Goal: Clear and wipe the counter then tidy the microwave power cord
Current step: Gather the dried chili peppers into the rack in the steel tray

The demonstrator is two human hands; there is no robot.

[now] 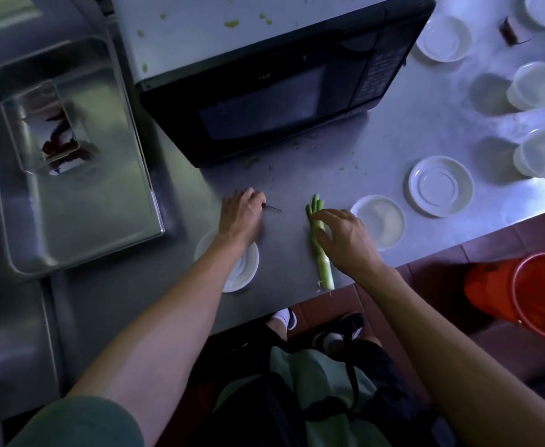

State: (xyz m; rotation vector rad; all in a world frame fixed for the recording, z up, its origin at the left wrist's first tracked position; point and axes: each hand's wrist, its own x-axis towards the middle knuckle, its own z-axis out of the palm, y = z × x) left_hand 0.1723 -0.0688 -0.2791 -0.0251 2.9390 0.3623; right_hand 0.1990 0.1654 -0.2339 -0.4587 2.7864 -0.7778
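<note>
Left hand [240,212] pinches a small red chilli [269,208]; right hand [345,237] touches a green stalk [321,250] on the steel counter [393,130].

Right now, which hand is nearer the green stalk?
Right. The right hand has its fingers on the green stalk; the left hand is off to the stalk's left, at a small red bit.

Microwave [264,75] behind on counter [393,140], tray [81,195] to its left, scallion [321,250] in front, saucers [440,185] to the right.
</note>
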